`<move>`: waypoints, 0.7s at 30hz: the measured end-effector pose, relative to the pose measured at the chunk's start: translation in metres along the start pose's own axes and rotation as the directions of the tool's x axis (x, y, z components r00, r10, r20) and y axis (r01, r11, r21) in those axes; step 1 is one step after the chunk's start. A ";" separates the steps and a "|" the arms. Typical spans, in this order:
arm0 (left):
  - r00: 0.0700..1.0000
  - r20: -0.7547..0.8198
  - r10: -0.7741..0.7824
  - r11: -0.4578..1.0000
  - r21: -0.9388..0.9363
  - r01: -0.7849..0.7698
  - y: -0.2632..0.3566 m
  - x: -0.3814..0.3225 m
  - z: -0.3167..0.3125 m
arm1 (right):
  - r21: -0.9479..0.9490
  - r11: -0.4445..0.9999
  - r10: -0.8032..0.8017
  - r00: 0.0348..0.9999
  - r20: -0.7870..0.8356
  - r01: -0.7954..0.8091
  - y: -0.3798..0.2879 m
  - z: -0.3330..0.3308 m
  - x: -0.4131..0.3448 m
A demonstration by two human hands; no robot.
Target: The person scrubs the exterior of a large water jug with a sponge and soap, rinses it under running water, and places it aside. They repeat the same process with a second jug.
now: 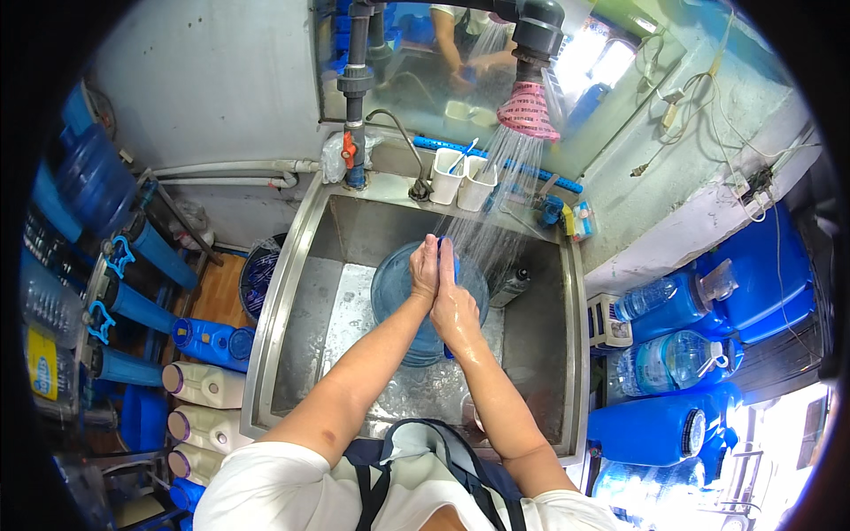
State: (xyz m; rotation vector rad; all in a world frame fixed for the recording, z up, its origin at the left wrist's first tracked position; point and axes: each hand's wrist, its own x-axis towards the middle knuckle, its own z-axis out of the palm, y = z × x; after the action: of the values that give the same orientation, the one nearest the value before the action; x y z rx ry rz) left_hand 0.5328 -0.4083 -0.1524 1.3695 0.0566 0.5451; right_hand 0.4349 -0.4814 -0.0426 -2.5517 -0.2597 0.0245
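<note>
A large translucent blue water jug (pixel 392 292) stands in the stainless steel sink (pixel 265 345). Above it, my left hand (pixel 424 269) and my right hand (pixel 455 312) are pressed close together. Between them shows a blue item (pixel 446 249), mostly hidden, with its lower part visible by my right wrist; its kind cannot be told. My right hand is closed around it with the index finger stretched forward. The left palm lies against its side. Water sprays from a shower head wrapped in pink printed tape (pixel 528 116), falling just beyond and right of my hands.
Two white plastic cups (pixel 446 182), one with a brush, stand on the sink's back ledge beside a thin curved faucet (pixel 405 139). A bottle (pixel 510 287) stands in the sink's right side. Beige jugs (pixel 209 385) line the left; blue containers (pixel 644 428) line the right.
</note>
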 end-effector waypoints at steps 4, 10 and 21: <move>0.998 -0.010 0.055 0.999 0.001 -0.055 0.008 -0.009 -0.001 | 0.000 0.999 -0.051 0.998 0.034 0.051 -0.005 -0.027 0.009; 0.996 0.032 0.082 0.993 0.078 -0.084 0.030 -0.021 0.003 | 0.386 0.914 0.005 0.956 0.292 -0.123 0.035 -0.087 0.045; 0.527 0.714 0.460 0.426 0.344 -0.837 0.079 -0.012 -0.032 | 0.386 0.891 0.140 0.664 -0.734 0.238 0.074 -0.100 0.164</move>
State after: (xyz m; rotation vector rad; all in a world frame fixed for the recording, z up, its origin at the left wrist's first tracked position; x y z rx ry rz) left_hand 0.4844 -0.3769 -0.0889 2.2437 -0.9224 0.8633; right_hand 0.6167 -0.5643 0.0068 -1.8689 0.0149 -0.8832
